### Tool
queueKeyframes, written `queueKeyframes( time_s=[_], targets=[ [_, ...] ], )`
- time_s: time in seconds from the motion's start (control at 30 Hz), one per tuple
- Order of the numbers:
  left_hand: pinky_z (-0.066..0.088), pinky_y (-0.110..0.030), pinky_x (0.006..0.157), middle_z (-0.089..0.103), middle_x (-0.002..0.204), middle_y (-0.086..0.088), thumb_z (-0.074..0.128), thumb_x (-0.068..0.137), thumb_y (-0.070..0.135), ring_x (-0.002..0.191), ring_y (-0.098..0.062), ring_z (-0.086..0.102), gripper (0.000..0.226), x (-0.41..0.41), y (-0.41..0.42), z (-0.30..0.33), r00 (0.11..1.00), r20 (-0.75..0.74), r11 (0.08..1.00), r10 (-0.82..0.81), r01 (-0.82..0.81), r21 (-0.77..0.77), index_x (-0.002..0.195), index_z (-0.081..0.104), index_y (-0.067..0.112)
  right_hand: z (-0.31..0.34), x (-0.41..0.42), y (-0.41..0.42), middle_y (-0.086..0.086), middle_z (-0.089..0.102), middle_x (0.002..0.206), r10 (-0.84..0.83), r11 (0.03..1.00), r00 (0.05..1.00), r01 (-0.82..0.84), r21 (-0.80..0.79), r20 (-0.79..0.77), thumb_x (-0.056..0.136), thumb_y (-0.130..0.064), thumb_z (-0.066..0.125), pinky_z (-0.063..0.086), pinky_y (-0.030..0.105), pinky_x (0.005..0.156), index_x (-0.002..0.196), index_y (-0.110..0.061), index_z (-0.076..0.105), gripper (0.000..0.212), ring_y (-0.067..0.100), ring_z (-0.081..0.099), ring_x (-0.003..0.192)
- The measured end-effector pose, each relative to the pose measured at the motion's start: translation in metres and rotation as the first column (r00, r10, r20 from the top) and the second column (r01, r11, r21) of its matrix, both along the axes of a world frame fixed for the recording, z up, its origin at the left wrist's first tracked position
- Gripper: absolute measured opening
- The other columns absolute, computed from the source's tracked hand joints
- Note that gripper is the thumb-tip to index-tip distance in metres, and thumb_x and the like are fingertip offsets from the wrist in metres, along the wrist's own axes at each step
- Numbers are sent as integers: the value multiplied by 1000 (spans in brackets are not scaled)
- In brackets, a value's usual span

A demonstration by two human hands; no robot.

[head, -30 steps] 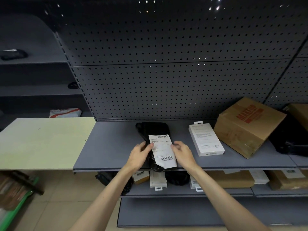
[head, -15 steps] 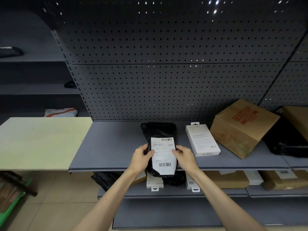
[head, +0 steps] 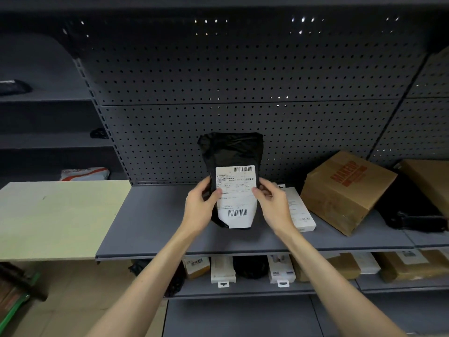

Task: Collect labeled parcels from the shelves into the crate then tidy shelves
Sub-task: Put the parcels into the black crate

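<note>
You hold the parcel [head: 233, 154] up off the shelf [head: 150, 220], in front of the pegboard [head: 243, 81], with its white label [head: 237, 195] facing you. Your left hand [head: 198, 206] clamps the parcel's left edge, thumb pressed on the label's left margin, fingers wrapped behind. Your right hand [head: 273, 203] does the same on the right edge, thumb on the label's right margin.

The parcel stands upright: its long axis runs vertically, the crumpled end up and the rounded end down. The label reads right way up, one barcode near its top and another near its bottom.

What could go wrong, as I judge it: the bag looks soft and slick, and you grip only around its middle, so the free upper half may flop over and pull it loose once you swing toward the crate. The label's lower corner seems to curl off the film; a thumb dragging there could peel it. The crate is not in view, so you must turn to find it, and your right arm passes just over the white box [head: 298, 215] near the brown carton [head: 345, 190]. A careless sweep could knock either askew.
</note>
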State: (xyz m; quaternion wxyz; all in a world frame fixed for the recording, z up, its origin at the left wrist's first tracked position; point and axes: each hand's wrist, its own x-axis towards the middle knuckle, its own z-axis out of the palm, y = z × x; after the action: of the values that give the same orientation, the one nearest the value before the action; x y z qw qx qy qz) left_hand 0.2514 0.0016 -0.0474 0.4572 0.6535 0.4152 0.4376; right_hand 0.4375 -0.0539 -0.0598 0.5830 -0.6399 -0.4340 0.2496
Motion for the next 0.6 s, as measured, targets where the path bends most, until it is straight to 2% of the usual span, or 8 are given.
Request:
queueKeyframes(
  time_s=[0.27, 0.3, 0.37, 0.43, 0.5, 0.53, 0.6],
  targets=[
    [53, -33, 100, 72, 118, 13, 64, 97, 13, 111, -5, 66, 32, -4, -4, -2, 1000, 15, 1000, 25, -25, 10, 129, 64, 19, -2, -5, 1, 14, 57, 112, -1, 1000, 1000, 1, 7, 14, 95, -11, 62, 46, 11, 78, 135, -5, 55, 41, 10, 54, 90],
    [52, -29, 99, 71, 119, 12, 64, 97, 14, 110, -4, 65, 33, -4, -4, -3, 999, 9, 999, 35, -35, 7, 130, 63, 18, -2, -6, 1, 12, 57, 112, -7, 1000, 1000, 6, 6, 21, 95, -11, 61, 46, 11, 78, 135, -5, 55, 40, 10, 54, 89],
    [46, -9, 91, 64, 124, 10, 65, 97, 16, 106, 5, 60, 37, -4, -6, -6, 995, -39, 996, 88, -87, 17, 133, 60, 16, -4, -9, 2, 9, 56, 113, -8, 1000, 1000, 8, -2, 30, 95, -10, 61, 46, 10, 79, 134, -4, 56, 40, 10, 54, 89],
    [38, 2, 80, 52, 125, 5, 65, 96, 16, 101, 8, 53, 38, -3, -6, -12, 979, -121, 986, 162, -157, 46, 134, 59, 13, -7, -12, 4, 6, 57, 116, 9, 999, 999, -7, -35, 46, 95, -11, 61, 50, 19, 84, 134, -5, 56, 40, 13, 56, 90],
    [37, 1, 77, 47, 121, 2, 63, 97, 15, 98, 1, 52, 35, -3, -6, -22, 967, -176, 983, 184, -179, 43, 131, 61, 10, -14, -16, 5, 6, 59, 115, 26, 996, 997, -19, -89, 75, 94, -12, 61, 53, 34, 88, 135, -7, 57, 41, 17, 59, 92],
    [37, -3, 79, 47, 121, 2, 62, 97, 14, 100, -3, 54, 34, -3, -6, -26, 964, -193, 983, 181, -180, 24, 131, 61, 10, -18, -18, 5, 5, 59, 112, 36, 993, 996, -25, -119, 87, 94, -12, 61, 53, 37, 88, 136, -7, 56, 42, 20, 59, 92],
    [39, -15, 88, 51, 126, 3, 61, 98, 14, 112, -12, 55, 41, -4, -5, -36, 968, -191, 983, 162, -177, -59, 138, 56, 11, -25, -22, 4, 3, 58, 106, 50, 983, 993, -30, -182, 107, 94, -13, 61, 52, 34, 83, 137, -8, 55, 43, 21, 60, 91]
  ],
)
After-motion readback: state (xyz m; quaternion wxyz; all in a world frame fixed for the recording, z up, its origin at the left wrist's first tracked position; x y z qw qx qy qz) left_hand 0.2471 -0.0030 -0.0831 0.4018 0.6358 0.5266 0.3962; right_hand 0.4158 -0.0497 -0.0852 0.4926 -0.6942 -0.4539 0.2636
